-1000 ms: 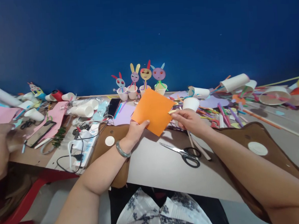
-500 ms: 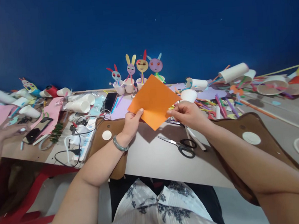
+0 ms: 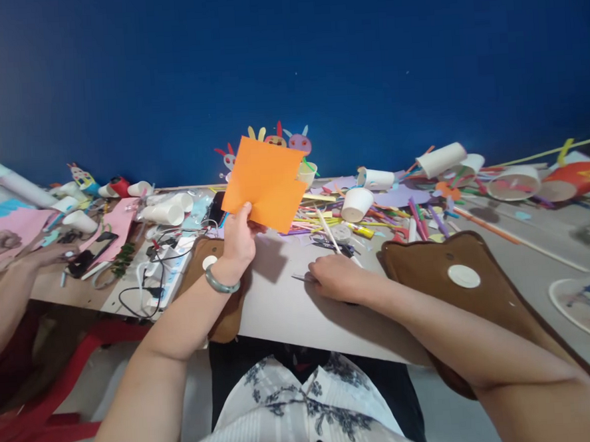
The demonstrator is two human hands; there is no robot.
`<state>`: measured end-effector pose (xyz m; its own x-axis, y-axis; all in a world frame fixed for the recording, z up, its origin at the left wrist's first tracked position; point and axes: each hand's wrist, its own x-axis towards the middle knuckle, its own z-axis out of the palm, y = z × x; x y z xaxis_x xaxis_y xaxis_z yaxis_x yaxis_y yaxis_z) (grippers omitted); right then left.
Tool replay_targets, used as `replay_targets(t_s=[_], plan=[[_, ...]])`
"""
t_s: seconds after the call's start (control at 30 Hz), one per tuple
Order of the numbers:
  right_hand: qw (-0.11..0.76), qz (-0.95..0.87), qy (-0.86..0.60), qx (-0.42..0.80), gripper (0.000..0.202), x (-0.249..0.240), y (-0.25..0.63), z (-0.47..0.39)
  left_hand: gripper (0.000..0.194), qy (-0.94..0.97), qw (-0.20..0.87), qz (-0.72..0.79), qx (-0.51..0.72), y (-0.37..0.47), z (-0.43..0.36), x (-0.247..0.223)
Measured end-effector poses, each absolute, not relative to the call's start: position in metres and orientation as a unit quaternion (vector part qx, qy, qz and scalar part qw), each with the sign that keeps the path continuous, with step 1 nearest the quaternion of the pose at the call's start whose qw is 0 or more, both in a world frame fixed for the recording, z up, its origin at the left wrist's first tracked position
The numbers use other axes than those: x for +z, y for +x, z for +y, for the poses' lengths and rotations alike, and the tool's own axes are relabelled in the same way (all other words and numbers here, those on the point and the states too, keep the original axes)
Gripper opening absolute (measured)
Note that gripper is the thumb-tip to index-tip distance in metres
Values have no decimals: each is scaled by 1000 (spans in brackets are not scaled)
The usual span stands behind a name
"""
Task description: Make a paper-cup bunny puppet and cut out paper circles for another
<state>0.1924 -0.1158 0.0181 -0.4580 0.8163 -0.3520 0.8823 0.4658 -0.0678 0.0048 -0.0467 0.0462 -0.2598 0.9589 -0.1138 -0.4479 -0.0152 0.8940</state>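
My left hand [image 3: 240,241] pinches a square sheet of orange paper [image 3: 265,183] by its lower left part, thumb in front. The sheet is raised above the table and tilted. Low over the table, my right hand [image 3: 338,278] is closed around a pair of scissors [image 3: 302,278]. Only the blade ends show beyond my fingers; the handles are hidden under the hand. Just behind that hand lies a white paper tube [image 3: 328,229]. Partly covered by the orange sheet, several paper rabbit faces on sticks [image 3: 300,142] stand in cups at the back.
Craft scraps and a white paper cup [image 3: 357,204] lie behind my right hand. Brown mats [image 3: 460,304] flank the work area. To the left are a power strip [image 3: 175,271] with cables and another person's hands [image 3: 42,256]. A blue wall [image 3: 285,61] rises behind the table.
My right hand has let go of the orange paper and moved down onto the scissors. My left hand has shifted left with the sheet, which has turned. Another hand has come into view at left.
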Motion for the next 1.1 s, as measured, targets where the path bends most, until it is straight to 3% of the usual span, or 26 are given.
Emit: replay_targets(t_s=[0.2, 0.4, 0.6, 0.73, 0.87, 1.1], plan=[[48, 833, 522, -177, 17, 22, 203, -101, 6, 317, 569, 453, 608, -8, -69, 68], [-78, 788, 566, -228, 11, 36, 227, -80, 13, 364, 582, 472, 553, -42, -114, 49], [-152, 756, 594, -227, 15, 62, 250, -78, 21, 517, 590, 517, 343, -53, -147, 16], [-110, 763, 618, -152, 18, 76, 272, -76, 28, 608, 547, 509, 266, -43, -149, 10], [4, 736, 676, -32, 18, 79, 297, -68, 30, 667, 486, 516, 229, -34, -136, 11], [82, 722, 687, -6, 20, 60, 312, -56, 37, 714, 461, 487, 200, -22, -95, 7]])
